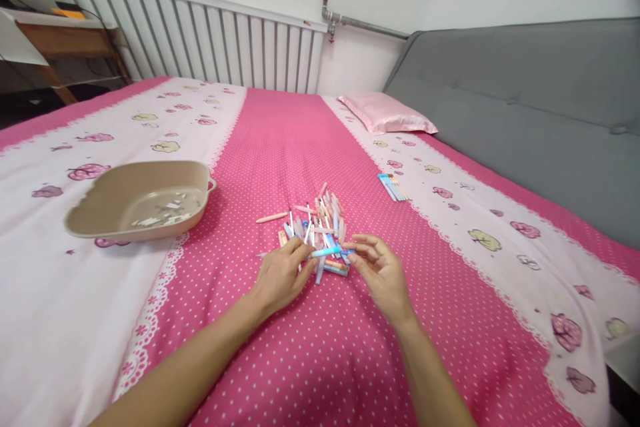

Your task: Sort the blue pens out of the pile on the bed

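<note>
My left hand [286, 275] is closed on a bright light-blue pen [326, 251], held nearly level over a loose pile of pens [320, 217]. The fingertips of my right hand [381, 273] pinch a darker blue piece at the pen's right end; whether it is a cap joined to the pen I cannot tell. Pink, grey-blue and white pens and pen parts lie jumbled just beyond both hands. One peach pen [272, 217] rests apart at the pile's left.
A beige plastic basin [135, 177] with small white scraps inside sits on the bed to the left. Several blue and orange pens [393, 187] lie in a neat row at the right. Farther back are a pink pillow [387, 113], a grey headboard [525, 80] and a white radiator [200, 33].
</note>
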Demonstrator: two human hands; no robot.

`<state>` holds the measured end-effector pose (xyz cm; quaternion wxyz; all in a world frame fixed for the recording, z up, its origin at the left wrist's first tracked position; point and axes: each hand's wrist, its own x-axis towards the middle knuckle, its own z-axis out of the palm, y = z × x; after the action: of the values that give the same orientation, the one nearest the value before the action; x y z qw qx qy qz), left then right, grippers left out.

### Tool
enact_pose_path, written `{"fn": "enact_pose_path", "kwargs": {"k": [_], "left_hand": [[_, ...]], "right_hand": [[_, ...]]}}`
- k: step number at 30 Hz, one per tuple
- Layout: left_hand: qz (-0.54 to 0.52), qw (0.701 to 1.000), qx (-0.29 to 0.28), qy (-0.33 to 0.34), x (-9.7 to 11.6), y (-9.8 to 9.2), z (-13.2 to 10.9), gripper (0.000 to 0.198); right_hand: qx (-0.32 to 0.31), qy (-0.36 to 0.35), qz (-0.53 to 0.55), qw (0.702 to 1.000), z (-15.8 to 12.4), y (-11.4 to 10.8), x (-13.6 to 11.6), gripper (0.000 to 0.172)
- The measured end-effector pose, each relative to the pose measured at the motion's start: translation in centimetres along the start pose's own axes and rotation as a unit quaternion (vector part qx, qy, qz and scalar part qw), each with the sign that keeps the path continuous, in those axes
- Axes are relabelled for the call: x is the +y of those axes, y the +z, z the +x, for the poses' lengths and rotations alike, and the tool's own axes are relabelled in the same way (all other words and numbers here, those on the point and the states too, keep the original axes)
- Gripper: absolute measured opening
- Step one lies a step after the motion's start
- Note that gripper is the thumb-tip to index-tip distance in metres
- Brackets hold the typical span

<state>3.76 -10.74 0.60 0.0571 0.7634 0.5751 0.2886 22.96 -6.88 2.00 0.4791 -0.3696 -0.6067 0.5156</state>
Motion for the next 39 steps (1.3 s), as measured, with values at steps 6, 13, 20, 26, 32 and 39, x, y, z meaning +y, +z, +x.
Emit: {"fn": "enact_pose_path", "kwargs": {"k": [6, 13, 20, 26, 32, 39], "left_hand": [[0.02, 1.0, -0.004, 0.018, -0.1, 0.2, -0.2, 0.027], [0.027, 0.999, -0.003, 0.023, -0.1, 0.2, -0.2, 0.027], [0.019, 0.999, -0.012, 0.026, 0.3, 0.1, -0.1, 0.027], [-0.013, 0.999, -0.023, 0.021, 0.5, 0.2, -0.3, 0.029], [-0.156, 0.987, -0.002, -0.023, 0.7, 0.2, -0.1, 0.029], [-0.47, 0.869, 0.033, -0.15, 0.4, 0.9, 0.0, 0.027]], "right_hand": [[0.013, -0.002, 0.003, 1.0, 0.0, 0.0, -0.1, 0.028], [0.002, 0.001, -0.01, 1.0, -0.1, 0.0, -0.2, 0.03], [-0.003, 0.029, -0.004, 1.0, -0.2, 0.3, -0.3, 0.036], [0.002, 0.041, -0.01, 0.999, -0.2, 0.4, -0.3, 0.042], [0.027, 0.016, -0.015, 0.999, -0.2, 0.4, -0.2, 0.04], [-0.009, 0.033, -0.037, 0.999, -0.4, 1.0, 0.4, 0.028]]}}
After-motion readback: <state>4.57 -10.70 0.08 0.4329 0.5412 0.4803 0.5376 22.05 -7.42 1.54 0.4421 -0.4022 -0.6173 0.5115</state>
